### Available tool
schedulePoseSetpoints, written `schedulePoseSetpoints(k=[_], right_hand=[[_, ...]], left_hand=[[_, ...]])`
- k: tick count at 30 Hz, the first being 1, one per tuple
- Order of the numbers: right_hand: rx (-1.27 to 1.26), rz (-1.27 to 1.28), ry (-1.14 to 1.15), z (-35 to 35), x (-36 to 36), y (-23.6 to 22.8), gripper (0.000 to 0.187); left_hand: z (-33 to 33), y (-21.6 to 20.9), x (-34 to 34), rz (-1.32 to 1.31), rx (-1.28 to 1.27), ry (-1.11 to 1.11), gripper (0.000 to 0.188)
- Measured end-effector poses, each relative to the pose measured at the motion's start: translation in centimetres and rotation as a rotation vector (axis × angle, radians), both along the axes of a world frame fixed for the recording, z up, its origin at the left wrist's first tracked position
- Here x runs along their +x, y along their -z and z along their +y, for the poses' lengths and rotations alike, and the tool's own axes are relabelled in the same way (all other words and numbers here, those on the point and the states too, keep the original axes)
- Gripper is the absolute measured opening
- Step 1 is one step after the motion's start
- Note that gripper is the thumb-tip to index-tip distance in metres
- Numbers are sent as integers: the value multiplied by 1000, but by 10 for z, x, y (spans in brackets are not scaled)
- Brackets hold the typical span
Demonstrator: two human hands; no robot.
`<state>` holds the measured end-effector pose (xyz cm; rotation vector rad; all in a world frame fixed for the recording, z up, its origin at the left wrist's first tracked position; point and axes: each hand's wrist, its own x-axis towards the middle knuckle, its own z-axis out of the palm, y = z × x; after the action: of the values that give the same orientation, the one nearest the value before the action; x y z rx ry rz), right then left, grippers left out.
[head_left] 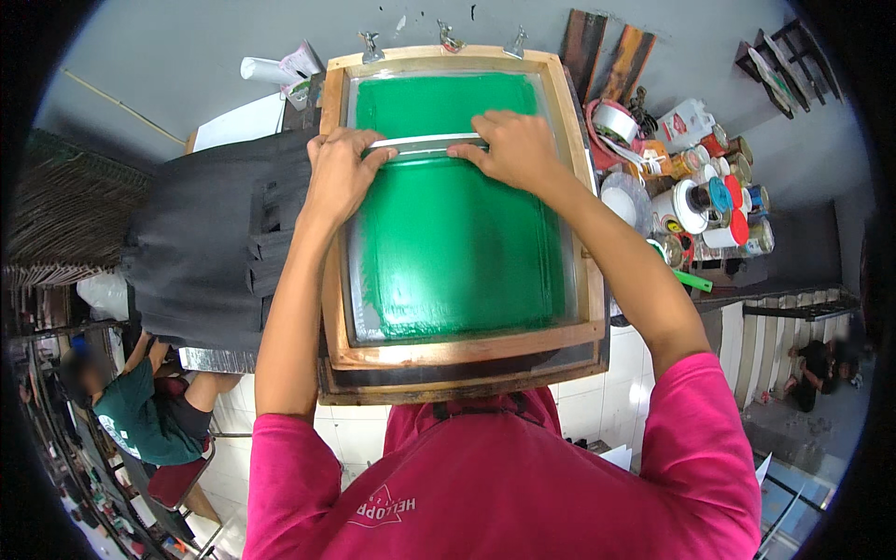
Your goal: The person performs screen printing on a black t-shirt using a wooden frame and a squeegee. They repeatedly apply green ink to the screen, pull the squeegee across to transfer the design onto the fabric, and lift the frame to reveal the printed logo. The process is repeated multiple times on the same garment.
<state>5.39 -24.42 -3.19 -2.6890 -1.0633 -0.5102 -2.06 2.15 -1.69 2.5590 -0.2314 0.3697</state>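
Observation:
A squeegee with a pale, metallic-looking bar (425, 144) lies crosswise on a printing screen, in its upper part. My left hand (342, 168) grips the bar's left end, thumb on the near side. At the right end my right hand (509, 147) is closed round it, knuckles raised. Beneath the squeegee, the mesh is covered with glossy green (467, 247), both above and below the bar. A light wooden frame (467, 347) surrounds the mesh. The blade's lower edge is too thin to make out.
Metal clamps (371, 47) stand along the frame's far edge. Black cloth (219, 238) is heaped at the left. Paint tubs and jars (723, 201) crowd the right side, beside a green-handled tool (693, 280). Another person (149, 411) sits at the lower left.

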Motion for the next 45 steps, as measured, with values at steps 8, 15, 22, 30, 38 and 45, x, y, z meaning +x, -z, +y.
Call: schedulePoseSetpoints(k=[8, 15, 22, 30, 38, 45], right_hand=[[30, 110, -13, -21, -119, -10, 54], [8, 159, -40, -40, -224, -4, 35], [-37, 21, -86, -49, -246, 3, 22], [202, -189, -144, -57, -231, -101, 34], [118, -434, 117, -32, -129, -268, 24], [271, -322, 232, -14, -66, -345, 35]], left_hand=[[-22, -16, -113, 126, -20, 26, 18], [-40, -18, -219, 128, -6, 24, 16], [-19, 43, -264, 18, 280, -72, 115], [21, -7, -257, -568, 236, -148, 124], [26, -43, -124, 1, -45, -351, 79], [57, 9, -76, 566, 174, -407, 54]])
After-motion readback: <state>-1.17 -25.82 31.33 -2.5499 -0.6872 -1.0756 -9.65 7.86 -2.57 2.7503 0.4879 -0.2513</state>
